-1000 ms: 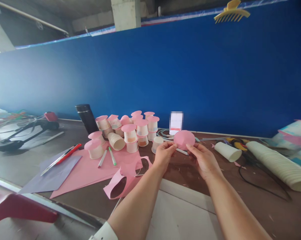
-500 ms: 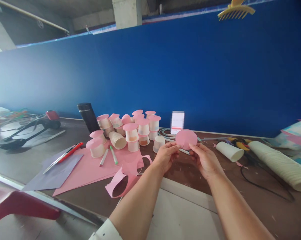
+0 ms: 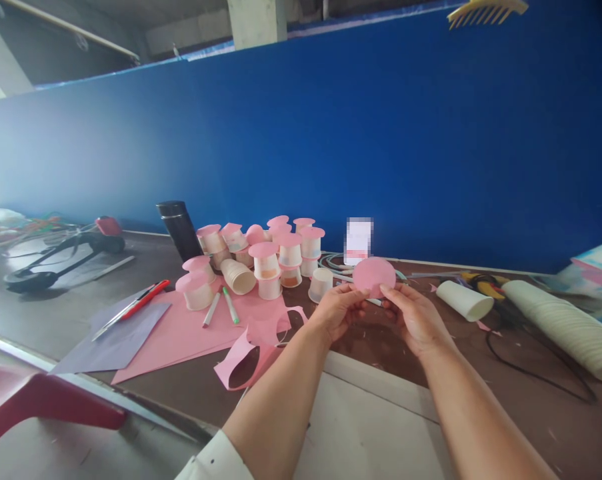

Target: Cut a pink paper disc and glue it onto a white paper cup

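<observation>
Between my two hands a round pink paper disc (image 3: 374, 276) is held up over the table. My left hand (image 3: 341, 310) pinches its lower left edge, and my right hand (image 3: 415, 317) pinches the lower right edge. Behind and to the left stands a paper cup (image 3: 321, 285), upside down. Farther left are several upside-down cups topped with pink paper discs (image 3: 263, 250), some stacked in pairs. Next to my left forearm lies a pink paper offcut (image 3: 241, 367) with round holes cut through it.
Pink sheets (image 3: 181, 340), a purple sheet (image 3: 143, 333), a red utility knife (image 3: 145, 301) and two markers (image 3: 231, 307) lie to the left. A black bottle (image 3: 178, 233) stands behind. At right are a lying cup (image 3: 465, 301), a long cup stack (image 3: 561, 327) and a black cable (image 3: 531, 380).
Both hands keep hold of the pink paper disc, which hardly moves between them. The whole view has shifted slightly, with most table items a little farther right and higher.
</observation>
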`<state>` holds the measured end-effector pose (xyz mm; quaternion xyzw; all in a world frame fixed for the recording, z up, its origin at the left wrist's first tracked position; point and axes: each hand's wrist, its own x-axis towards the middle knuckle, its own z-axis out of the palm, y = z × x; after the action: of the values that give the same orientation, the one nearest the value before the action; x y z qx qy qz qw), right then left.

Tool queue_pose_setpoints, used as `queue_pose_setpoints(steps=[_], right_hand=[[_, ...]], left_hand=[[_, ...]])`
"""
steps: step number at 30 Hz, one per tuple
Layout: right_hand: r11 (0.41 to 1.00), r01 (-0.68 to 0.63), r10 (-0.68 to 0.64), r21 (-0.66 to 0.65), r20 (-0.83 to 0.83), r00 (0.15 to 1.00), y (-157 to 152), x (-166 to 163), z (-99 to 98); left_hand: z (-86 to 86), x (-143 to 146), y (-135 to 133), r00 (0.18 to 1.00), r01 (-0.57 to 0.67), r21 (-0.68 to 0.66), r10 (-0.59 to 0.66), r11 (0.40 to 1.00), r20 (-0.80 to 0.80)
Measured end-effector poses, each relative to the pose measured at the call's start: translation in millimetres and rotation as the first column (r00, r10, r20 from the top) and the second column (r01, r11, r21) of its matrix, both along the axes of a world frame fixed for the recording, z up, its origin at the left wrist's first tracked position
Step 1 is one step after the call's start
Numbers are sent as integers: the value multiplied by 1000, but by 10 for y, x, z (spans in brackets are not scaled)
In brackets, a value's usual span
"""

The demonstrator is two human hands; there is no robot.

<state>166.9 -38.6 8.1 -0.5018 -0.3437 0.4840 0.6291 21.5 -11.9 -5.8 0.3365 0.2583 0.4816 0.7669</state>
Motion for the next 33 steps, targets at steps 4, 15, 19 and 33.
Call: queue_pose_setpoints(steps=[4,15,19,33], right_hand=[[1000,-3,3,19,37,999,0,-1,1],[999,-15,14,40,31,999,0,-2,-3],[999,-19,18,41,26,1000,1,11,-19],[998,24,-31,57,115,993,46,40,-60]], left_hand=[[16,-2,-8,1000,-5,-1,5,1000,-10],[73,-21,-24,999,-38,-68,39,997,17],[67,-35,-9,998,-55,-83,57,995,24],[26,-8,-9,994,-91,9,92,996,-58]])
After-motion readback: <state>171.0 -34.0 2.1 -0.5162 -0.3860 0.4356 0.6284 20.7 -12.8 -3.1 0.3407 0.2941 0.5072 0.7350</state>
